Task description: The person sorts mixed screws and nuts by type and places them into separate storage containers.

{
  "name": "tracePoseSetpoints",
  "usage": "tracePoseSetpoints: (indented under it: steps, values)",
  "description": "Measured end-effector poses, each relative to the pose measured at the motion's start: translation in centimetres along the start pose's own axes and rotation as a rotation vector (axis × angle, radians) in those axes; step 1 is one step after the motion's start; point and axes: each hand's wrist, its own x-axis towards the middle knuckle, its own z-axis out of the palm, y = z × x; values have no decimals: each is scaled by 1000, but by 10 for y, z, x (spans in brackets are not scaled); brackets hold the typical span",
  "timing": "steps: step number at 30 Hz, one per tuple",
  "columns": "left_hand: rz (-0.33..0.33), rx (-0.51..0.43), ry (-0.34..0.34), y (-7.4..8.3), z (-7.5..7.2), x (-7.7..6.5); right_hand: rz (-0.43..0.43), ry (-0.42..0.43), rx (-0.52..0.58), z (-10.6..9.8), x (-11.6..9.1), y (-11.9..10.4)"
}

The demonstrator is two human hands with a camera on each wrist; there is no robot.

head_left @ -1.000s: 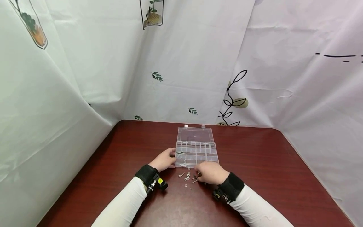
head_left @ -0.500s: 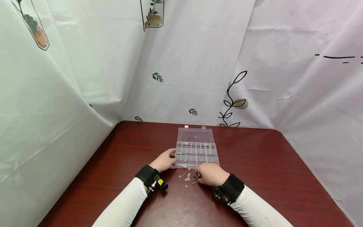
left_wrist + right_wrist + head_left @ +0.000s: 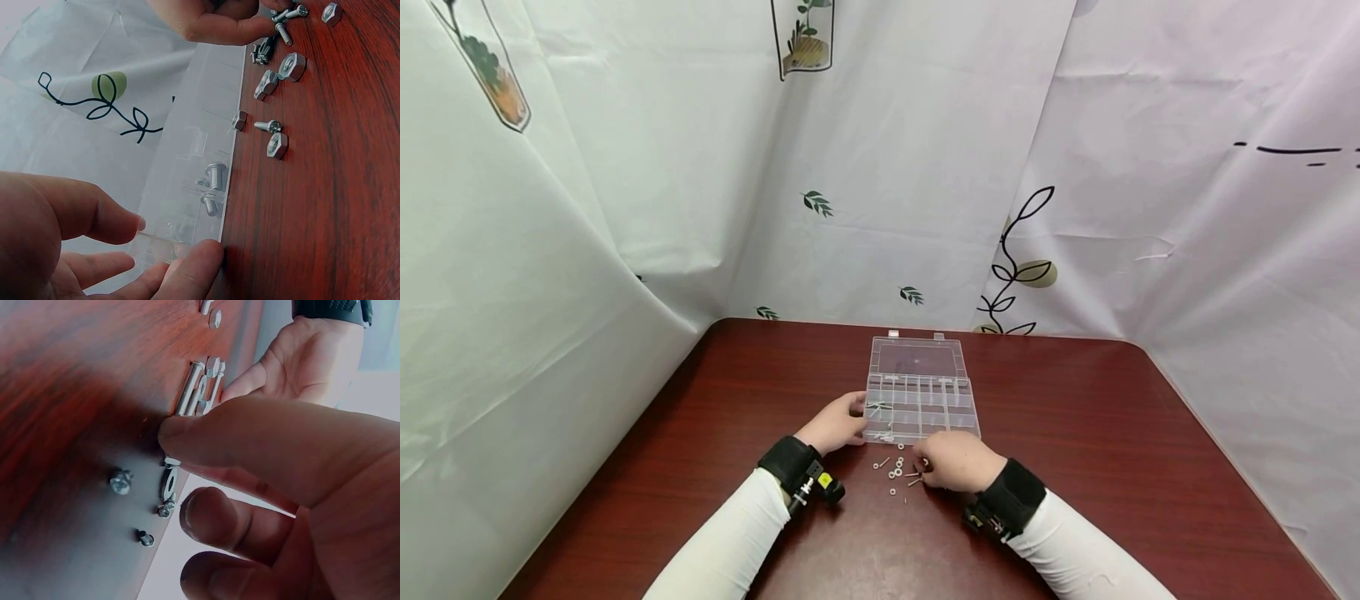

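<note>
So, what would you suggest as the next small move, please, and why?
Perhaps the right hand should pinch a loose screw and lift it toward the clear box: that hand is beside several screws and nuts, other screws already lie inside the box, and the left hand grips the box's left end. Whether the right hand already pinches one is hidden.

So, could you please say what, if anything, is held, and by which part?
The left hand holds the box by its left end; whether the right hand pinches a screw cannot be told.
</note>
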Motion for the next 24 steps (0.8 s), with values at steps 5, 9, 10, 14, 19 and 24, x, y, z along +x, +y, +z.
tracePoseSetpoints:
  steps: [5,9,10,14,19,24]
  values:
    - [-13,-9,4,-1,0,0,17,-8,16,1,0,-1]
    - [-6,-17,3,0,0,0,29,-15,22,2,0,-1]
    - [-3,-18,2,0,0,0,29,-13,16,2,0,-1]
    - [-8,-21,5,1,0,0,24,5,-9,3,1,0]
    - [-10,-18,4,1,0,0,10,21,-30,5,2,1]
    - [-13,-21,-1,-1,0,1,-6,21,-39,6,2,2]
